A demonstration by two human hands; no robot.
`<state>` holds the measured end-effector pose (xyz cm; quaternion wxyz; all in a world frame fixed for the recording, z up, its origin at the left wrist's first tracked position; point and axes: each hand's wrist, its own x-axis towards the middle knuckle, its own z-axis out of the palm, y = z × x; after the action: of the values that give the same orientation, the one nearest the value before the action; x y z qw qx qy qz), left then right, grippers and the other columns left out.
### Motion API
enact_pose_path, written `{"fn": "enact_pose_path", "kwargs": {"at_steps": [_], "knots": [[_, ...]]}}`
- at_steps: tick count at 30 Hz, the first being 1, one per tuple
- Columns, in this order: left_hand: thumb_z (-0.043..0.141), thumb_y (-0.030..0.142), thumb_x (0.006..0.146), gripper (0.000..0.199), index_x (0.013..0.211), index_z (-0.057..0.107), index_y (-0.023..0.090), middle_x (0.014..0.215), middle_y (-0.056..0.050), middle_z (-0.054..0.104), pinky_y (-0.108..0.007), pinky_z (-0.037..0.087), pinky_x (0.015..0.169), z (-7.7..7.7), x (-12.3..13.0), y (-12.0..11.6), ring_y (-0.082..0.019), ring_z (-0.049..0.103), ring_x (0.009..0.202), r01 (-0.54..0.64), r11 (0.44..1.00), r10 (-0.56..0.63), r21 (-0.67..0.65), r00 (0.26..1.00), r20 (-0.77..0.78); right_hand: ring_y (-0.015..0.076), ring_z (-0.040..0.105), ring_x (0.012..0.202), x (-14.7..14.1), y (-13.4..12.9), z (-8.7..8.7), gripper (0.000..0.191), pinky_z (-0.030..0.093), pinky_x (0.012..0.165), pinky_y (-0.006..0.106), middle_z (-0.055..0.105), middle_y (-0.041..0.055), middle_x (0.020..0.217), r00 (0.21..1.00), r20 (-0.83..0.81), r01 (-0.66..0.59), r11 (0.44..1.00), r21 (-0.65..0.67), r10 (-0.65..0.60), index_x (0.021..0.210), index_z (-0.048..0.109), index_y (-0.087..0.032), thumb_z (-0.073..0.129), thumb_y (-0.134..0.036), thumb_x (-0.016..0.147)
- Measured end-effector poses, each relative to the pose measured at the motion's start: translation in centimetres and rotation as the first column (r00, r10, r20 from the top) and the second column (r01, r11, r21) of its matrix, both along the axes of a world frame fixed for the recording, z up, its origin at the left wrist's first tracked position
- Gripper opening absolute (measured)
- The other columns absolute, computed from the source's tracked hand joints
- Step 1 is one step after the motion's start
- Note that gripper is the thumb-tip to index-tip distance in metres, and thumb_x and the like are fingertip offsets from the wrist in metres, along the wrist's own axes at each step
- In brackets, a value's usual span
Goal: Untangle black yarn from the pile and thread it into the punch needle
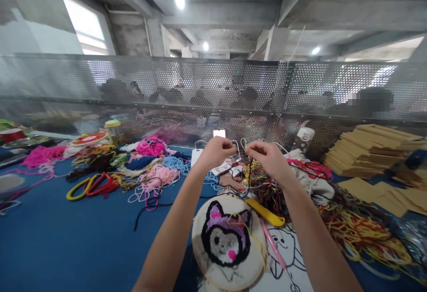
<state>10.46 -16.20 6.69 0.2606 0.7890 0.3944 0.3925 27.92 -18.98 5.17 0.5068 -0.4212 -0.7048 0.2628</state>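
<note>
Above the far rim of an embroidery hoop [230, 278], my left hand [217, 153] is closed in a pinch; what its fingertips hold is too small to make out. To its right, my right hand [267, 156] pinches a strand of black yarn [249, 174] that hangs toward the yarn pile. The hands are a short gap apart. Stitched on the hoop's cloth is a purple, black and grey character [224, 238], with a loose yellow strand across it. A yellow-handled tool [266, 212] and a pink punch needle [273, 244] lie beside the hoop.
A tangled multicoloured yarn heap [267, 185] lies beyond the hoop, with pink yarn [160, 175] and scissors [103, 185] to the left. A line drawing [287, 247] lies at right. Brown envelopes [363, 150], a bottle [303, 140] and a lit phone [219, 133] stand before a perforated metal screen [200, 76].
</note>
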Motion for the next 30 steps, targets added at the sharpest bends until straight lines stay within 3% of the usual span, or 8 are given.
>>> {"fn": "enact_pose_path", "kwargs": {"at_steps": [4,8,11,15,19,22,26,30], "knots": [[0.056,0.031,0.074,0.022,0.059,0.059,0.015,0.05,0.003,0.039,-0.024,0.021,0.046,0.5,-0.6,-0.3,-0.007,0.03,0.047,0.077,0.995,-0.067,-0.057,0.984,0.164,0.0117,0.049,0.051,-0.6,0.3,-0.3,0.016,0.04,0.052,0.025,0.056,-0.0018,0.054,0.998,-0.026,-0.05,0.997,-0.057,0.049,0.063,0.061,-0.018,0.061,-0.033,0.07],[0.057,0.034,0.073,0.023,0.063,0.061,0.014,0.052,0.003,0.043,-0.023,0.024,0.048,0.5,-0.9,-0.3,-0.008,0.033,0.05,0.272,0.949,-0.269,-0.158,0.962,0.039,0.0097,0.045,0.047,-0.1,1.0,-0.7,0.018,0.037,0.05,0.024,0.055,-0.0026,0.054,0.998,-0.055,-0.03,0.997,-0.074,0.026,0.067,0.061,-0.017,0.06,-0.035,0.071],[0.056,0.031,0.073,0.024,0.057,0.059,0.014,0.05,0.003,0.041,-0.024,0.021,0.047,0.0,-0.6,0.1,-0.008,0.032,0.049,0.122,0.991,-0.126,-0.049,0.988,-0.09,0.0107,0.048,0.053,0.1,1.1,-0.7,0.018,0.038,0.054,0.024,0.056,-0.0016,0.057,0.998,-0.067,-0.002,0.998,-0.063,-0.002,0.068,0.061,-0.017,0.06,-0.035,0.071],[0.053,0.029,0.075,0.024,0.056,0.055,0.014,0.05,0.003,0.037,-0.024,0.019,0.046,-0.1,-0.4,0.3,-0.008,0.029,0.048,-0.022,1.0,0.021,0.015,0.999,0.033,0.0116,0.051,0.055,-0.3,0.9,-0.7,0.016,0.039,0.056,0.025,0.057,-0.0011,0.057,0.998,-0.064,-0.026,0.997,-0.079,0.02,0.066,0.061,-0.017,0.061,-0.033,0.069],[0.054,0.035,0.076,0.024,0.064,0.057,0.015,0.05,0.006,0.031,-0.023,0.016,0.045,0.5,-0.7,-0.2,-0.006,0.023,0.045,0.185,0.968,-0.156,-0.168,0.972,0.173,0.01,0.047,0.052,-0.5,0.8,-0.7,0.019,0.037,0.053,0.024,0.056,-0.0016,0.057,0.997,-0.058,-0.05,0.994,-0.095,0.044,0.068,0.061,-0.016,0.06,-0.034,0.07],[0.056,0.035,0.075,0.024,0.064,0.058,0.014,0.05,0.005,0.035,-0.023,0.018,0.046,0.3,-0.8,0.0,-0.006,0.025,0.046,0.277,0.94,-0.262,-0.198,0.96,0.102,0.0097,0.046,0.053,0.0,1.0,-0.6,0.019,0.036,0.054,0.024,0.055,-0.0018,0.059,0.998,-0.058,-0.028,0.997,-0.078,0.023,0.071,0.061,-0.016,0.059,-0.035,0.073],[0.055,0.031,0.073,0.024,0.058,0.057,0.013,0.05,0.004,0.037,-0.024,0.019,0.047,-0.4,-0.5,0.7,-0.007,0.029,0.049,0.089,0.994,-0.093,-0.064,0.994,-0.056,0.0112,0.049,0.057,0.2,1.0,-0.6,0.016,0.037,0.058,0.025,0.057,-0.0012,0.059,0.999,-0.047,-0.021,0.998,-0.066,0.018,0.067,0.061,-0.016,0.061,-0.032,0.071],[0.054,0.032,0.074,0.025,0.057,0.057,0.014,0.05,0.003,0.036,-0.024,0.019,0.047,-0.2,-0.5,0.5,-0.008,0.028,0.048,-0.014,1.0,0.015,-0.028,0.998,0.054,0.0105,0.047,0.053,-0.5,1.1,-0.8,0.016,0.036,0.054,0.024,0.056,-0.0017,0.056,0.997,-0.054,-0.063,0.994,-0.093,0.058,0.063,0.06,-0.016,0.062,-0.031,0.069]]}}
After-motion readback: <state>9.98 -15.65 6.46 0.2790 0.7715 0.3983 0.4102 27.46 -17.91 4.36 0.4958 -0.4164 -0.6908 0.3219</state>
